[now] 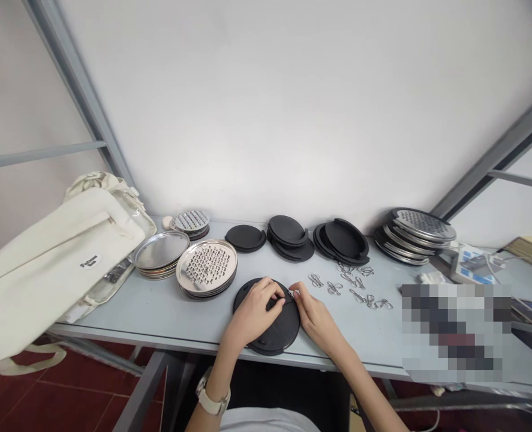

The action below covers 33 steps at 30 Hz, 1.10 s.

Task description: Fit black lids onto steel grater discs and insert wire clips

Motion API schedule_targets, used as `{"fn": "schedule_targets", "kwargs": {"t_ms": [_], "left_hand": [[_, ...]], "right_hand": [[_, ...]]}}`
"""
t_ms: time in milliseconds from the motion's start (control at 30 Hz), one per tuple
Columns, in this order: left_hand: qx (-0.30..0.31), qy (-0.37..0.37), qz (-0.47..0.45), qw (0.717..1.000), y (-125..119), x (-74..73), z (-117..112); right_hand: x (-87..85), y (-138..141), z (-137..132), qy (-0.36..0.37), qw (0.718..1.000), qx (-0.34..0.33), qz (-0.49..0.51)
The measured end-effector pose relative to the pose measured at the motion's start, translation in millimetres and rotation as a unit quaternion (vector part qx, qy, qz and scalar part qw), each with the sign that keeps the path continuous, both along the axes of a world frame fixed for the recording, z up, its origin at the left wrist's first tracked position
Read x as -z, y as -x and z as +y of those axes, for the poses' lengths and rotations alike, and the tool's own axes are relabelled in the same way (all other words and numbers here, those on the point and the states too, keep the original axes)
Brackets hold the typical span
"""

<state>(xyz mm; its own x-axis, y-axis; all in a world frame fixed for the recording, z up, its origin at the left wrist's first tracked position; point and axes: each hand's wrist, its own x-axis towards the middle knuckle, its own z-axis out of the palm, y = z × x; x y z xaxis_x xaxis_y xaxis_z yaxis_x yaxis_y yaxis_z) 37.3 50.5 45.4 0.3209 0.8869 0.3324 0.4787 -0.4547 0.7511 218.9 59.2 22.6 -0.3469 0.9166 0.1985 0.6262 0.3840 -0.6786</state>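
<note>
A round black plastic disc (272, 336) lies flat near the table's front edge, under both of my hands. My left hand (255, 309) rests over its upper part, with thumb and fingertips pinched together near its middle; what they hold, if anything, is hidden. At the disc's upper right rim, my right hand (313, 315) pinches a small metal wire clip (291, 293) between thumb and fingers. To the right lie several loose wire clips (334, 288). Left of the disc is a stack of round metal grater plates (207, 268).
Behind stand stacks of black discs (288, 231) and deeper black lids (345, 238). Plain metal discs (162, 251) and a small grater stack (192, 221) sit at left, beside a cream bag (63, 258). Stacked graters (421, 228) and a box (472, 264) occupy the right.
</note>
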Motion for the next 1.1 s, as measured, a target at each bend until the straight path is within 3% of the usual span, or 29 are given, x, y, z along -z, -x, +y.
{"fn": "schedule_targets", "kwargs": {"t_ms": [533,1100], "left_hand": [[0.001,-0.001,0.002,1.0,0.6,-0.9,-0.8],[0.0,0.006,-0.001,1.0,0.1,-2.5,-1.7]], "right_hand": [[-2.3,-1.5,-2.1,-0.03,0.999,-0.015,-0.009],[-2.4,-1.7,-1.1,0.02,0.998,-0.018,0.048]]}}
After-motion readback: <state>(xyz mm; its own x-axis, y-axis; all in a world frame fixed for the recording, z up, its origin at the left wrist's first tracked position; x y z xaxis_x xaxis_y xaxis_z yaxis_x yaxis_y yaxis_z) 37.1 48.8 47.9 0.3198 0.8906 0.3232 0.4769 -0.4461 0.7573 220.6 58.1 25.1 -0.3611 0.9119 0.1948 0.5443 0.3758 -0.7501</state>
